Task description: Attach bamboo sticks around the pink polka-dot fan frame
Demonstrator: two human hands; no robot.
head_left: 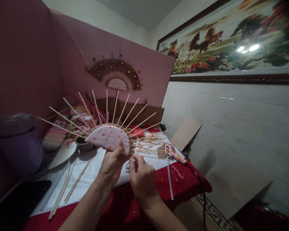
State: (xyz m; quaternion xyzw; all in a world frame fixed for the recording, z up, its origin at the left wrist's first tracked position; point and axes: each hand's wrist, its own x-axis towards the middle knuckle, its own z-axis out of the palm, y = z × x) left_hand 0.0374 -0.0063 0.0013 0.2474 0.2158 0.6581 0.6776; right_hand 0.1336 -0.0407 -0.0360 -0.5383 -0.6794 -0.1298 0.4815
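My left hand (112, 165) grips a half-round fan base (104, 137) near its lower right, with the thumb on its front. The base is covered in pale cloth with red dots and has a braided brown edge. Thin wooden sticks (107, 106) fan out from its curved edge. At the lower right corner of the base, my right hand (142, 176) is closed in a pinch, its fingertips by the braided edge. What lies between those fingertips is hidden. Loose sticks (146, 150) lie on the table behind my right hand.
A patterned glue gun (175, 154) with a black cord lies at the table's right. A finished-looking fan (114, 72) hangs on the pink board (149, 73). Left are a cup (84, 146), a purple bin (19, 144), glue sticks (62, 189) and a dark phone-like slab (21, 202).
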